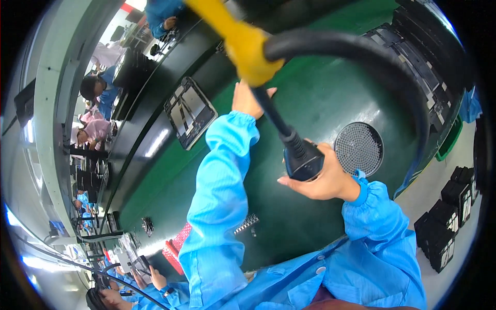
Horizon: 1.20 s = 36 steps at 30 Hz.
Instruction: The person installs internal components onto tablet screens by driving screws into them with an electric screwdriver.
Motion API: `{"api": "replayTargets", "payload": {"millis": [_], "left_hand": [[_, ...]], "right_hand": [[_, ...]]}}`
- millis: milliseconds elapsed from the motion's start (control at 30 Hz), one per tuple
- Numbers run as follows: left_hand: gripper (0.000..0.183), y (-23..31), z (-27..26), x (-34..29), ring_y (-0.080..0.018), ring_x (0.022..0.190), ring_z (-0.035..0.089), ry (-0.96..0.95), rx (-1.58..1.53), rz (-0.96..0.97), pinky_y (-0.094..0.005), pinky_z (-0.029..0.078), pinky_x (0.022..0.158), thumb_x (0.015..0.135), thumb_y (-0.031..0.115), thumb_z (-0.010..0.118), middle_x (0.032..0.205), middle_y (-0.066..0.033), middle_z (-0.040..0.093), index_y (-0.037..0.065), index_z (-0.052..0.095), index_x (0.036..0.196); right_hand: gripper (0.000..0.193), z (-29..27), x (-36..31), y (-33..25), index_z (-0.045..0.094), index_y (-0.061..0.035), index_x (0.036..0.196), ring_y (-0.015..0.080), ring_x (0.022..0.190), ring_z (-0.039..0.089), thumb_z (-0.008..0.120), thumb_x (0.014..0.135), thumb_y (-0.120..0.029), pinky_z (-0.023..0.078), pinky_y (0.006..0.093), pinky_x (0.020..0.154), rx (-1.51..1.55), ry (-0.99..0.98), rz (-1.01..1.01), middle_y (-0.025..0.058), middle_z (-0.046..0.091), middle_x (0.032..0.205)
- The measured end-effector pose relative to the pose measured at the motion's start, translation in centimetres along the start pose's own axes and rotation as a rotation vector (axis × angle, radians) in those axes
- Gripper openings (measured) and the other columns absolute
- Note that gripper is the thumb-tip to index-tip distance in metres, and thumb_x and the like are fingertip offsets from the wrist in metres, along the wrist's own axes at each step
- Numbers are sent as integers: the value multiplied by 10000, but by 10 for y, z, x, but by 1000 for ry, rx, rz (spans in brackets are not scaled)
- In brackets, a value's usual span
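Both hands are up over the green desk point(330, 103): my right hand point(323, 178) is closed around the black handle of a corded tool point(302, 157), its cable looping overhead past a yellow sleeve point(243, 44). My left hand point(248, 101) reaches forward, and I cannot tell its grip. I judge I'm bringing the tool toward the framed panel point(188, 111); steadying comes next. A round mesh tray point(359, 148) looks empty.

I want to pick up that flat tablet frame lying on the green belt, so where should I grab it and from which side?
Grip the flat tablet frame by its two long edges, coming straight down from above. It lies flat and open-faced on the green belt, so only the thin dark rim looks safe to pinch. The left hand is nearest; the right hand holds the black tool.
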<state>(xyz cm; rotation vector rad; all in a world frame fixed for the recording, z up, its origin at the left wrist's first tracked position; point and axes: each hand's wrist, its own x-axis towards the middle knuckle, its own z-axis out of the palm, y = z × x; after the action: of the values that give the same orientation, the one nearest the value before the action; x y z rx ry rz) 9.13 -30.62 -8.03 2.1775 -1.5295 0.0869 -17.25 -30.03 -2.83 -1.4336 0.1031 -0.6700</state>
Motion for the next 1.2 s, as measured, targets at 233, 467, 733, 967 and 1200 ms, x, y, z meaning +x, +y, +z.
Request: {"api": "replayTargets", "payload": {"millis": [233, 467, 733, 967, 1200], "left_hand": [[947, -6, -13, 58, -364, 1280, 351, -90, 248, -79, -563, 285, 1029, 517, 484, 819, 1348, -209, 409, 71, 451, 1285], [630, -3, -36, 45, -357, 1101, 520, -184, 573, -91, -440, 399, 963, 637, 121, 650, 1197, -179, 544, 67, 458, 1235], [563, 50, -84, -79, -387, 1086, 528, -12, 329, 206, -432, 423, 947, 575, 77, 655, 1166, -243, 547, -27, 543, 1116], [522, 124, -84, -217, -329, 1127, 544, 119, 73, 165, -473, 398, 949, 521, 41, 618, 1143, -152, 598, -28, 613, 1038], [523, 166, -50, -281, -373, 1196, 476, -24, -43, 92, -561, 288, 1011, 614, 230, 768, 1225, -130, 557, 22, 607, 1067]], "right_hand": [[409, -5, -2, 21, 539, 17, 956, 110, 614, 601, 789, 716, -201, 451, 272, 539, 3, -10, -109, 100, 641, 676], [380, -12, 5, -4, 494, 6, 972, 176, 581, 635, 731, 687, -76, 458, 287, 525, -72, -80, 30, 120, 620, 652], [348, -24, 0, -2, 558, -21, 889, 38, 529, 538, 803, 656, -103, 411, 218, 462, -155, 115, 49, 6, 611, 602], [322, -39, 1, -9, 562, -5, 944, 43, 560, 507, 770, 698, -3, 402, 194, 510, -46, 352, 30, -6, 579, 651], [298, -36, 20, 6, 585, -30, 974, 82, 553, 549, 754, 739, -101, 441, 224, 522, -262, 292, -257, 11, 572, 633]]}}
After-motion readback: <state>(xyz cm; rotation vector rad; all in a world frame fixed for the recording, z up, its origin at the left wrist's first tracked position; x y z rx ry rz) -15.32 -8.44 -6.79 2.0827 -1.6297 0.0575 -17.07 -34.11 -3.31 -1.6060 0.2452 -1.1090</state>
